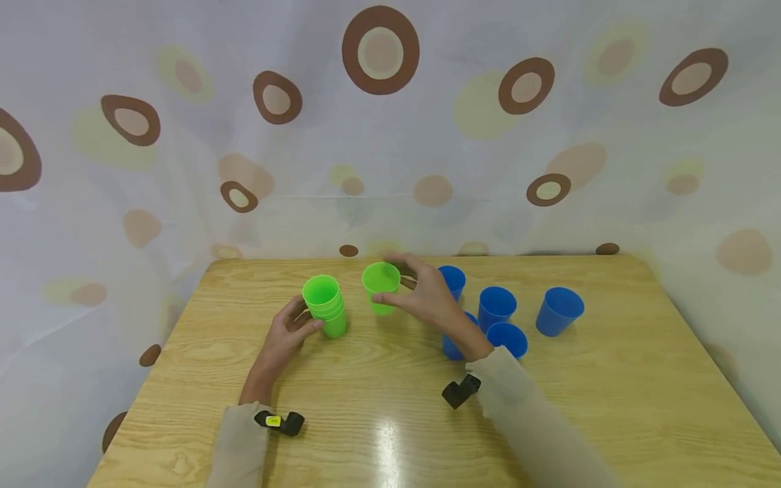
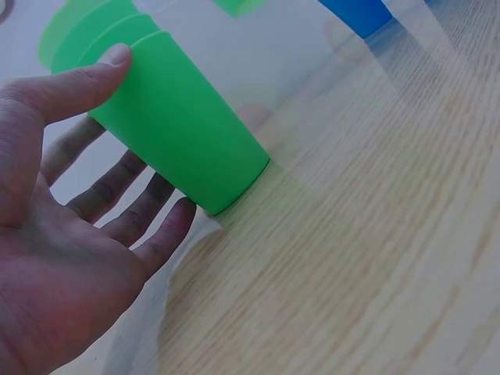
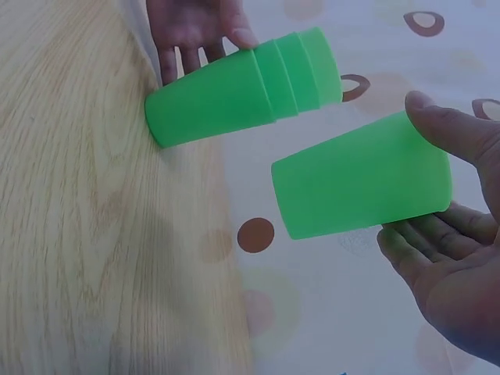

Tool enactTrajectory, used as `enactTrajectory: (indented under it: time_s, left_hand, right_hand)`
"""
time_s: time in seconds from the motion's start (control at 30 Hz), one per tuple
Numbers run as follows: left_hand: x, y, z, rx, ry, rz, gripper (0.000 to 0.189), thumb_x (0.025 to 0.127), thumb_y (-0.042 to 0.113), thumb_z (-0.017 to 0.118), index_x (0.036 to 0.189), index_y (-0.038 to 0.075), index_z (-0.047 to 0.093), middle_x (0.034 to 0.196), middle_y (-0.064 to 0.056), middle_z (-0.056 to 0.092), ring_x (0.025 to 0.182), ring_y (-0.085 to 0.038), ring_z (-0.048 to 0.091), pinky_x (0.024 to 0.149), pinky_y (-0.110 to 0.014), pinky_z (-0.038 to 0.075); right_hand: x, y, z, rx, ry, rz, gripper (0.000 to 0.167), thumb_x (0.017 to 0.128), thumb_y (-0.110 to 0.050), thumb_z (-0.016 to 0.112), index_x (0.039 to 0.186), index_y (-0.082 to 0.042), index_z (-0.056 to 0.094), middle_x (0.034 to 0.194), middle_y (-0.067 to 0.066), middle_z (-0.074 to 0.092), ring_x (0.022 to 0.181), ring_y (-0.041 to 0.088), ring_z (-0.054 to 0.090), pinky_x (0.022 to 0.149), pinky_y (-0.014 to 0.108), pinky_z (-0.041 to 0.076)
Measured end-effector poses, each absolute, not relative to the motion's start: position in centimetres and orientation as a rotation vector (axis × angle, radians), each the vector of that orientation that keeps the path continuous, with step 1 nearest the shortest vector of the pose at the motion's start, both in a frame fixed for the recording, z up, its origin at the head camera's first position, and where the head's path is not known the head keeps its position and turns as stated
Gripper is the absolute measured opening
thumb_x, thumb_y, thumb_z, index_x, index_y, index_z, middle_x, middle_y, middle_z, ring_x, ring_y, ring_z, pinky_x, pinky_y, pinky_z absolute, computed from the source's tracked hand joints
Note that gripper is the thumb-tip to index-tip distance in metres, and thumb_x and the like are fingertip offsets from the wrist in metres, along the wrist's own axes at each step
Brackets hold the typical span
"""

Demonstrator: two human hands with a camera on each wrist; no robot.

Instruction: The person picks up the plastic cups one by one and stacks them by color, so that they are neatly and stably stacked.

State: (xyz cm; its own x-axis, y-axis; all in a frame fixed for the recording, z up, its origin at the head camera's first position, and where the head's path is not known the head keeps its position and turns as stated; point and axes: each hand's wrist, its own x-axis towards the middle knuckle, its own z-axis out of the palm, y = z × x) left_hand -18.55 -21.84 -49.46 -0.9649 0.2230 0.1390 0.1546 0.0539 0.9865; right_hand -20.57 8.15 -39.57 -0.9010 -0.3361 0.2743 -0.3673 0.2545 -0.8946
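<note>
A nested stack of green plastic cups [image 1: 332, 324] stands upright on the wooden table, left of centre. Three rims show at its top in the left wrist view. My left hand [image 1: 285, 339] grips the stack from the left, thumb near the rims and fingers behind. To its right, a single green cup [image 1: 382, 301] is held by my right hand [image 1: 427, 295], thumb on the near side and fingers round the far side. In the right wrist view this cup [image 3: 359, 180] hangs above the tabletop, mouth up and apart from the stack.
Several blue cups stand upright to the right, one of them [image 1: 558, 313] set apart from the others. My right forearm passes over part of that group, hiding some of a blue cup [image 1: 451, 349]. A patterned cloth [image 1: 427, 224] hangs behind the table [image 1: 366, 407].
</note>
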Motion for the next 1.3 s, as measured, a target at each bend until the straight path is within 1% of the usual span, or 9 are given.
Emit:
enactTrajectory:
  time_s: [0.23,0.4,0.57,0.8,0.97,1.13,1.3]
  left_hand:
    - [-18.5,-21.8,-49.4,0.389,2.235,2.086,0.068,0.098,0.004,0.068,0.157,0.004,0.035,0.157,-0.018,0.039,0.142,-0.04,0.041,0.106,-0.022,0.046]
    - [-18.5,-21.8,-49.2,0.397,2.234,2.081,0.069,0.099,0.005,0.068,0.158,0.004,0.033,0.159,-0.018,0.037,0.144,-0.04,0.039,0.106,-0.022,0.045]
    - [-18.5,-21.8,-49.1,0.395,2.224,2.093,0.069,0.098,0.004,0.069,0.158,0.004,0.034,0.159,-0.018,0.038,0.143,-0.039,0.04,0.106,-0.022,0.046]
    - [-18.5,-21.7,-49.1,0.401,2.218,2.099,0.068,0.098,0.004,0.069,0.157,0.004,0.035,0.157,-0.018,0.039,0.143,-0.039,0.041,0.106,-0.023,0.046]
    - [-18.6,-21.7,-49.2,0.424,2.237,2.088,0.067,0.098,0.005,0.068,0.157,0.004,0.036,0.157,-0.018,0.04,0.142,-0.04,0.042,0.106,-0.024,0.046]
    - [-18.6,-21.7,-49.3,0.429,2.235,2.094,0.066,0.098,0.004,0.068,0.156,0.003,0.036,0.156,-0.019,0.041,0.14,-0.04,0.043,0.106,-0.025,0.047]
    - [-18.5,-21.6,-49.3,0.434,2.224,2.106,0.067,0.098,0.004,0.069,0.156,0.003,0.036,0.155,-0.019,0.041,0.139,-0.037,0.045,0.107,-0.025,0.047]
  right_hand:
    - [-20.4,7.6,-39.2,0.711,-2.426,1.779,0.066,0.083,-0.011,0.088,0.14,-0.003,0.056,0.137,0.014,0.06,0.127,0.03,0.059,0.106,0.039,0.051]
    - [-20.4,7.2,-38.9,0.727,-2.406,1.783,0.064,0.084,-0.012,0.087,0.139,-0.001,0.056,0.137,0.014,0.06,0.127,0.03,0.06,0.106,0.037,0.05]
    - [-20.3,6.8,-38.4,0.726,-2.392,1.787,0.064,0.083,-0.013,0.088,0.137,0.0,0.057,0.135,0.014,0.061,0.127,0.028,0.06,0.107,0.036,0.049]
    - [-20.3,6.4,-37.5,0.728,-2.395,1.768,0.064,0.084,-0.016,0.088,0.138,-0.004,0.057,0.136,0.008,0.061,0.125,0.025,0.06,0.106,0.037,0.051]
    - [-20.3,6.1,-37.0,0.75,-2.369,1.785,0.063,0.084,-0.015,0.087,0.138,-0.004,0.057,0.135,0.009,0.061,0.127,0.024,0.059,0.107,0.037,0.05]
    - [-20.4,5.7,-36.8,0.761,-2.34,1.812,0.063,0.083,-0.013,0.088,0.138,-0.003,0.058,0.134,0.01,0.062,0.126,0.024,0.059,0.106,0.039,0.05]
    - [-20.6,5.3,-36.5,0.759,-2.34,1.816,0.062,0.084,-0.015,0.087,0.138,-0.004,0.058,0.134,0.007,0.061,0.124,0.022,0.059,0.105,0.037,0.051]
